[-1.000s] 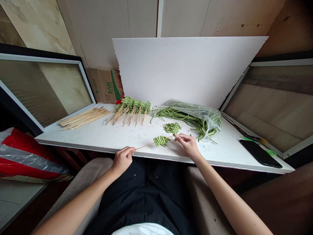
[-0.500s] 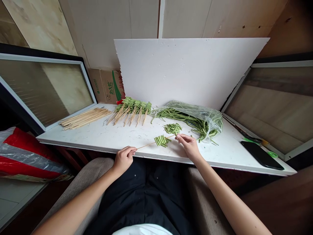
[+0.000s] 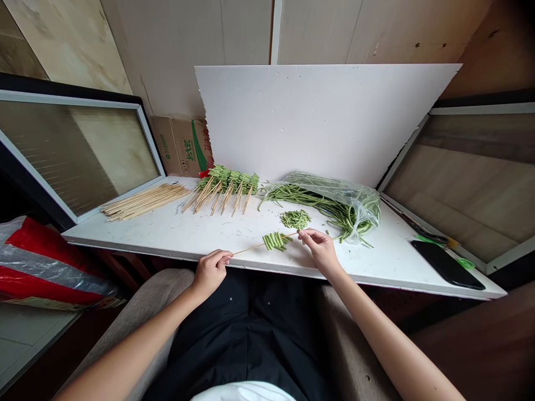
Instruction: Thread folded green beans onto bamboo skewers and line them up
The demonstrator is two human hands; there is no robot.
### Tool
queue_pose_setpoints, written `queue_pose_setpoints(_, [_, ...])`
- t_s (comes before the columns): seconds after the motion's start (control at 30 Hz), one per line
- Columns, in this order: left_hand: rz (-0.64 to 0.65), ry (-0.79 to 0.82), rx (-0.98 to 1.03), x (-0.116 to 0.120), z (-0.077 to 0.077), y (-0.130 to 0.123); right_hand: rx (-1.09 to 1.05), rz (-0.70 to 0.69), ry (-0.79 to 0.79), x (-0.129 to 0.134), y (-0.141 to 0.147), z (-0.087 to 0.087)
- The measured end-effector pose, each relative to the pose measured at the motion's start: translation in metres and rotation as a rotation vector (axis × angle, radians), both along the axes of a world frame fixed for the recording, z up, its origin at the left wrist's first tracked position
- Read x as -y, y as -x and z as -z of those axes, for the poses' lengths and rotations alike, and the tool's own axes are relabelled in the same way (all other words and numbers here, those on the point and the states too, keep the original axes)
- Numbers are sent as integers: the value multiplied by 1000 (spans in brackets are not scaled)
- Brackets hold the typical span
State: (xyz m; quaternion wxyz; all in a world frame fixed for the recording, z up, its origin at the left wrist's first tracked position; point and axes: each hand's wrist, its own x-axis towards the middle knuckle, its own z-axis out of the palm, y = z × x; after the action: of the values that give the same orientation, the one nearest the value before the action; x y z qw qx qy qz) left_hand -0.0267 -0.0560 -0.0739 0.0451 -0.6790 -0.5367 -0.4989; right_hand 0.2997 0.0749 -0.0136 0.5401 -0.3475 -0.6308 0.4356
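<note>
My left hand (image 3: 212, 272) is closed on the left end of a thin wooden skewer (image 3: 247, 249) over the table's front edge. Short green bean pieces (image 3: 275, 241) are threaded side by side on it. At the skewer's right tip are the pinched fingers of my right hand (image 3: 320, 249); whether a bean piece is between them is too small to tell. Just behind lies a small pile of cut bean pieces (image 3: 295, 218). Filled skewers (image 3: 229, 184) are stacked at the back, with bare skewers (image 3: 146, 201) to their left.
Long green beans (image 3: 334, 203) in a clear plastic bag lie at the back right of the white table (image 3: 167, 236). A black phone (image 3: 447, 264) rests at the right end. Behind stand a cardboard box (image 3: 179, 146) and a white foam board (image 3: 326, 120).
My right fingers have shifted slightly left and down along the skewer's tip. The green piece seen at those fingertips earlier no longer shows clearly. My left hand has barely moved.
</note>
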Motion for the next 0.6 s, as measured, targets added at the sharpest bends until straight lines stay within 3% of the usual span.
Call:
queue_pose_setpoints(0.3, [3,-8,4,0,0,1,10,3,-6,3,6,3])
queue_pose_setpoints(0.6, [40,17,34,4,3,-13,74,-50,16,20,29,12])
